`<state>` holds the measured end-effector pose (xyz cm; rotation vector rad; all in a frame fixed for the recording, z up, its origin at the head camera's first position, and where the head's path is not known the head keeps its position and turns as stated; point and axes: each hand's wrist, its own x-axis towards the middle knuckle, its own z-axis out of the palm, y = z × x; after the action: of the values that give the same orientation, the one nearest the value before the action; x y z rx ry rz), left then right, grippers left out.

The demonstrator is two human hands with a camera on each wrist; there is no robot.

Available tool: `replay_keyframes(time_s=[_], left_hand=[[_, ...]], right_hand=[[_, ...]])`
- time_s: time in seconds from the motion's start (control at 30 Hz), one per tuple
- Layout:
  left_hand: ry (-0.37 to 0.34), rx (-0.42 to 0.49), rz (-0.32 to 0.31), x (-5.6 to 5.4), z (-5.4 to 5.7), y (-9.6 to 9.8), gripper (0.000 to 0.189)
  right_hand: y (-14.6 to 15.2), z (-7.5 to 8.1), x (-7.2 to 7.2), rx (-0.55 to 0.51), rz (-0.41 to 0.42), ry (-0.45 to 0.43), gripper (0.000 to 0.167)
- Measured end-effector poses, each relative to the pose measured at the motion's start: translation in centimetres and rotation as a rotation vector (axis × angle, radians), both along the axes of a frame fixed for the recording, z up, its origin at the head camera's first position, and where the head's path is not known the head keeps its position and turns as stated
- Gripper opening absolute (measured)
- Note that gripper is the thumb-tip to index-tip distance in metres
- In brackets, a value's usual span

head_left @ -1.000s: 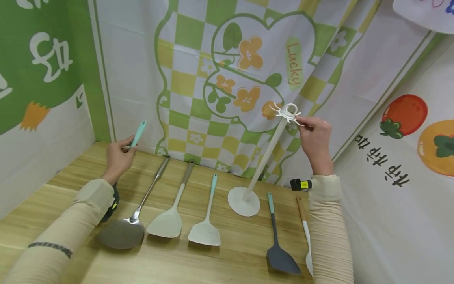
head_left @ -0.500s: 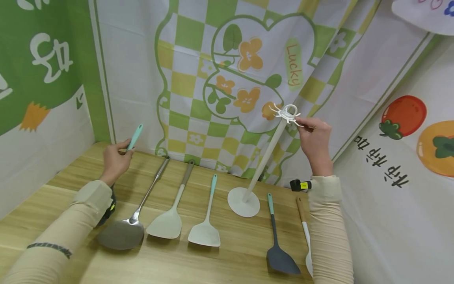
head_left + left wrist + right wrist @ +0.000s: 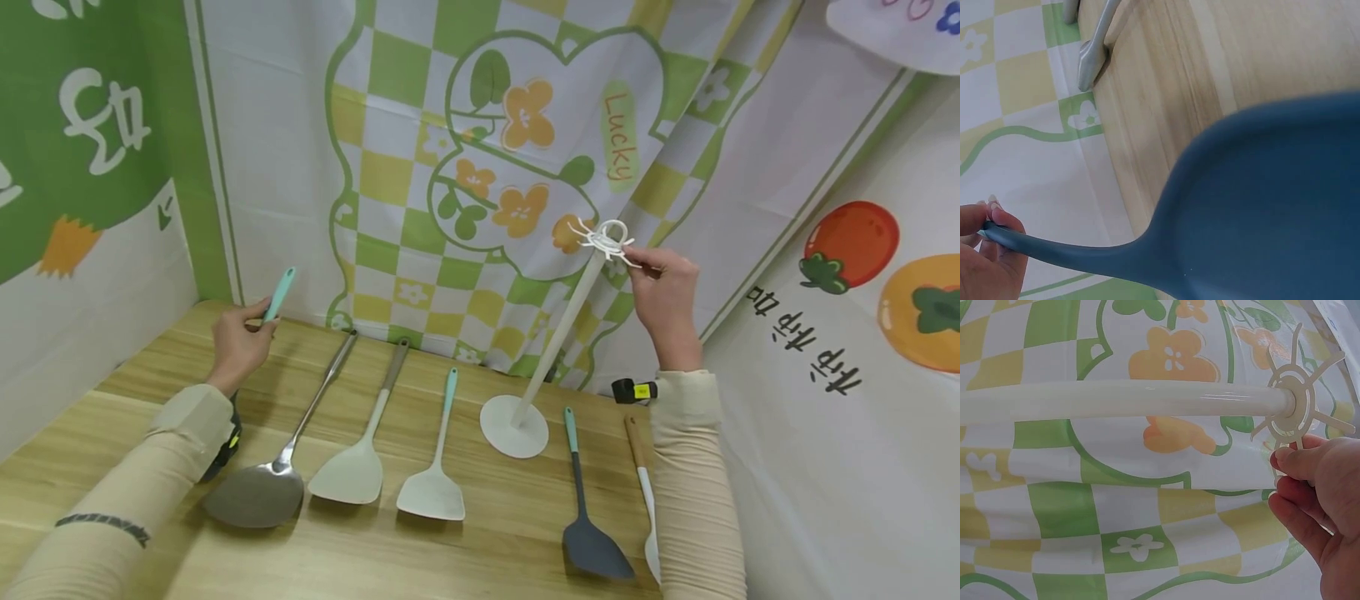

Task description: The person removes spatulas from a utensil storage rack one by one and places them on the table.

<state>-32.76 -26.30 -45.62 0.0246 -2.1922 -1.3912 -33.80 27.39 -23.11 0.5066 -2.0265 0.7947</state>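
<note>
My left hand point(image 3: 240, 340) grips a spatula by its mint-green handle point(image 3: 281, 293), raised over the back left of the table. The wide dark-blue blade point(image 3: 1272, 206) of that spatula fills much of the left wrist view; in the head view the blade is hidden behind my hand and arm. A white utensil stand point(image 3: 562, 333) leans to the right in the head view, its round base point(image 3: 495, 429) on the table. At its top is a ring of hooks point(image 3: 1291, 403), and the thumb and fingers of my right hand point(image 3: 666, 296) pinch one hook.
On the wooden table point(image 3: 487, 558) lie a steel turner point(image 3: 258, 498), a cream spatula with grey handle point(image 3: 352, 471), a small cream spatula point(image 3: 432, 493), a dark-grey spatula point(image 3: 592, 546) and a wooden-handled white utensil point(image 3: 643, 467), partly behind my right sleeve. A patterned curtain point(image 3: 397, 175) hangs behind.
My left hand has shifted slightly left and down with the spatula. My right hand and the stand stay where they were.
</note>
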Motion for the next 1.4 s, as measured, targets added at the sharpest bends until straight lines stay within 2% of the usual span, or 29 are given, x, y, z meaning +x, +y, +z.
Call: replay_keyframes(time_s=[0.5,0.73,1.0,1.23,1.4], left_hand=[[0.037,-0.030,0.039,-1.0,-1.3,-0.3,0.040],[0.007,-0.076,0.017,-1.4,-1.7,-0.6,0.042],[-0.011,-0.114,0.019,-1.7,-2.0,-0.9,0.047],[-0.013,-0.202,0.020,-1.9,-2.6,-1.5,0.040],[-0.018,-0.227,0.021,-2.0,-3.0,-1.8,0.039]], right_hand=[[-0.2,0.2,0.0,0.020,-0.006,0.016,0.010],[0.0,0.1,-0.3,0.026,-0.009,0.010,0.010],[0.1,0.1,-0.2,0.036,-0.026,0.015,0.011],[0.0,0.1,0.0,0.032,-0.022,0.009,0.010],[-0.1,0.1,0.1,0.032,-0.022,0.019,0.010]])
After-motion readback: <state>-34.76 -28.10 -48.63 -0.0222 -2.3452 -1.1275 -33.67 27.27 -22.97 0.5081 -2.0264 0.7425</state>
